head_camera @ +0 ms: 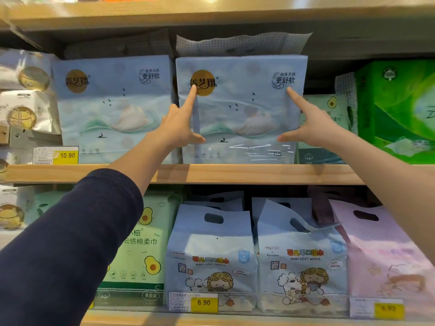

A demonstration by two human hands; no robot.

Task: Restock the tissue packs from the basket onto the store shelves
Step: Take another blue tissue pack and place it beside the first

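A light blue tissue pack [240, 109] with a gold circle logo stands upright on the middle wooden shelf [235, 174]. My left hand [181, 123] presses flat on its left part, index finger straight up on the gold logo and thumb spread out. My right hand [306, 123] presses on its right edge, fingers straight, thumb pointing left. An identical blue pack [113, 107] stands just to the left, touching it. The basket is out of view.
Green packs [397, 109] fill the shelf to the right, pale packs [26, 90] the left. Below stand baby wipes bags [211, 255], an avocado-print green pack [138, 250] and a pink bag [386, 255]. Yellow price tags [66, 156] sit on shelf edges.
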